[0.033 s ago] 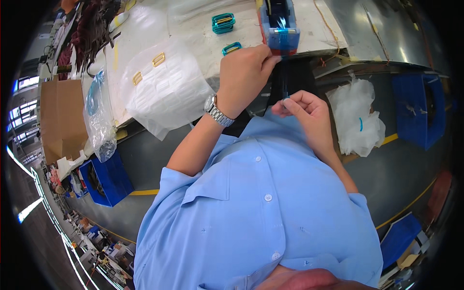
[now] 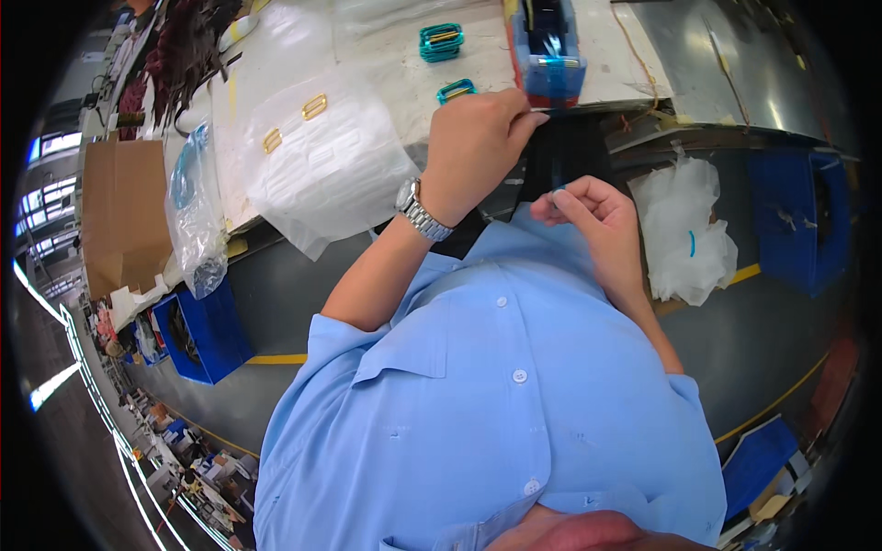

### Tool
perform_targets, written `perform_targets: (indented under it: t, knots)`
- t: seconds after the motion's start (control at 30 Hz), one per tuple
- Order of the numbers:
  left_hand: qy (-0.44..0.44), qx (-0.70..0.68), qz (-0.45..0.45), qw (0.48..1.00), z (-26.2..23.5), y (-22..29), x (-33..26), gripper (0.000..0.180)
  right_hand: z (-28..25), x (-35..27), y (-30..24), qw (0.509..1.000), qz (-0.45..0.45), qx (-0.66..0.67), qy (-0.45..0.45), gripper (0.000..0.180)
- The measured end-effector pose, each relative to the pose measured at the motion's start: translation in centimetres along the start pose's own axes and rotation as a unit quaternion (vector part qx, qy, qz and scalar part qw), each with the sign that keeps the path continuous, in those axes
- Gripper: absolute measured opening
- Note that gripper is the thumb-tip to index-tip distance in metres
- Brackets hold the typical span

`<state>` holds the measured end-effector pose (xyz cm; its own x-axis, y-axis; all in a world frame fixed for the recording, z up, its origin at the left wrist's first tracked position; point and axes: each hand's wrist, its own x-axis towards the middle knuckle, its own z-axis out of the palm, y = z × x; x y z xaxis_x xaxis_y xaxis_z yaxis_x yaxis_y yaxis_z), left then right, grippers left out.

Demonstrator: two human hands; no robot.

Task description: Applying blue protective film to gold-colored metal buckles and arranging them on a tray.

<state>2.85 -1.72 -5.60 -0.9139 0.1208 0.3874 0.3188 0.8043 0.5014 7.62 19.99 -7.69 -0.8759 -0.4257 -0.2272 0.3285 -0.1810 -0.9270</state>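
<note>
My left hand [image 2: 478,138], with a steel watch on the wrist, is closed in a pinch just in front of the blue tape dispenser [image 2: 554,81] at the table's edge. What its fingers hold, if anything, is hidden. Lower and to the right, my right hand [image 2: 597,220] pinches thumb against forefinger. A thin bluish clear tape strip [image 2: 557,165] rises faintly from those fingertips against a dark background. Just beyond my left knuckles lies a teal slide buckle [image 2: 456,90], and farther back sits a small stack of teal slide buckles [image 2: 441,42].
Two gold slide buckles [image 2: 314,106] lie on a white plastic sheet [image 2: 322,174] overhanging the table edge. A clear bag [image 2: 197,230] and cardboard [image 2: 124,211] are at left. White plastic bags [image 2: 684,230] and a blue bin [image 2: 795,220] stand right; another blue bin [image 2: 220,340] stands lower left.
The whole view has shifted slightly. The tape strip that ran from the dispenser toward my right hand now shows only faintly above my fingertips. My right hand has moved a little to the right.
</note>
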Motion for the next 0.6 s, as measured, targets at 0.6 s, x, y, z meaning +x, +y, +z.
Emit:
perform_targets:
  t: [0.6]
  knots:
    - [-0.076,0.315,0.018,0.946,-15.5,-17.0,-4.0,0.011,0.0,-0.9,0.6,0.999,-0.034,-0.002,0.037,0.013]
